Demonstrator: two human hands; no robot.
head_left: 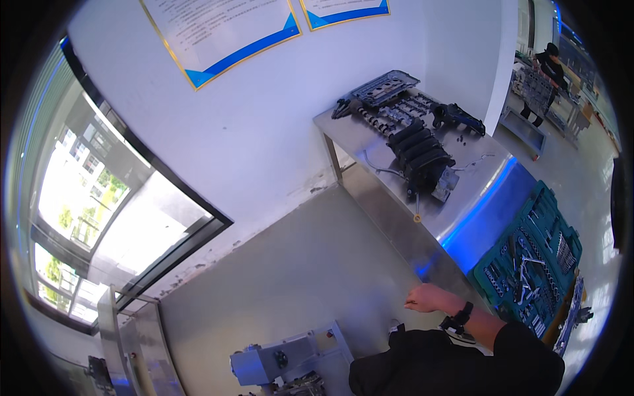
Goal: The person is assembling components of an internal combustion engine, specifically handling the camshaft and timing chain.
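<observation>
Workshop, steel bench (396,218) against white wall: black intake manifold (422,158) on top. Right hand (429,298) loosely curled, empty, at bench edge beside green socket tray (531,264); left hand unseen. Probably between tool picks.

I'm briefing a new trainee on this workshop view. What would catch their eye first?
Most striking is the black ribbed engine manifold in the middle of the steel workbench, with darker engine parts behind it near the white wall. At the bench's right end lies an open teal tool case full of sockets and wrenches. One hand, a black watch on its wrist, hovers empty at the bench's near edge.
</observation>
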